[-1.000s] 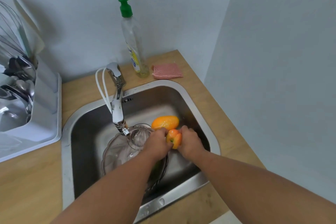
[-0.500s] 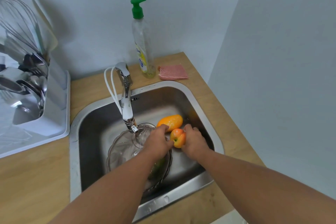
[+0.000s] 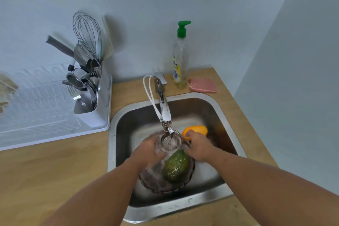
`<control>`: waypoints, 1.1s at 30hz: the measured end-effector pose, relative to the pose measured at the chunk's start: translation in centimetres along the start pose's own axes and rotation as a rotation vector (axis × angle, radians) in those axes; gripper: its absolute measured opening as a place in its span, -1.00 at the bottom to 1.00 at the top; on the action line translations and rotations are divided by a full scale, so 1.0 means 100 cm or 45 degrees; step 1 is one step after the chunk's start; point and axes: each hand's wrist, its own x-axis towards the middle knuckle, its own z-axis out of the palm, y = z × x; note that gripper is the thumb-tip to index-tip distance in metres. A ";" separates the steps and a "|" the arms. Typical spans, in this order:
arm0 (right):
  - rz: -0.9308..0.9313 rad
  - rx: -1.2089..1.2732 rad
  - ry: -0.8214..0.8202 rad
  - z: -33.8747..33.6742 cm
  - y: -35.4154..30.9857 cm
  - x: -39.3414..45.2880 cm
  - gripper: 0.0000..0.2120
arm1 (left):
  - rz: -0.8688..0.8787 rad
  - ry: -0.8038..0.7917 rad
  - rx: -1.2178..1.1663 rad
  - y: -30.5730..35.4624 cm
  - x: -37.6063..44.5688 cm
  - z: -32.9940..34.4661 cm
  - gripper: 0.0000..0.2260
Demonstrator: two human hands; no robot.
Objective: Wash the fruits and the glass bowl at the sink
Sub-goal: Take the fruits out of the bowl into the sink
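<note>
The ribbed glass bowl (image 3: pixel 163 185) stands in the steel sink (image 3: pixel 183 205), right under the tap's spout (image 3: pixel 166 115). A dark green fruit (image 3: pixel 176 166) lies inside the bowl. My left hand (image 3: pixel 148 150) grips the bowl's left rim. My right hand (image 3: pixel 199 146) is curled over its right rim. An orange-yellow fruit (image 3: pixel 199 129) lies on the sink floor just behind my right hand, partly hidden by my fingers. The small red-orange fruit is not visible.
A soap bottle with a green pump (image 3: pixel 179 60) and a pink sponge (image 3: pixel 202 85) sit on the wooden counter behind the sink. A white dish rack (image 3: pixel 55 121) with a utensil holder (image 3: pixel 88 79) stands to the left. A wall closes the right side.
Both hands held the small red-orange fruit between them; now they are on the glass bowl and that fruit is out of sight. The view has tilted up and right.
</note>
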 end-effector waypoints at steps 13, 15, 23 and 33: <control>0.049 -0.070 -0.115 0.048 -0.003 0.006 -0.66 | -0.136 -0.203 -0.124 -0.003 -0.018 0.071 -0.28; 0.065 -0.042 -0.118 0.051 -0.003 0.007 -0.66 | -0.139 -0.167 -0.126 -0.004 -0.016 0.074 -0.30; 0.080 0.026 -0.068 0.055 -0.008 0.005 -0.58 | -0.163 -0.102 -0.114 0.001 -0.013 0.076 -0.31; 0.085 0.074 -0.150 -0.007 0.003 -0.014 -0.57 | 0.029 -0.118 -0.043 0.036 -0.012 0.046 -0.34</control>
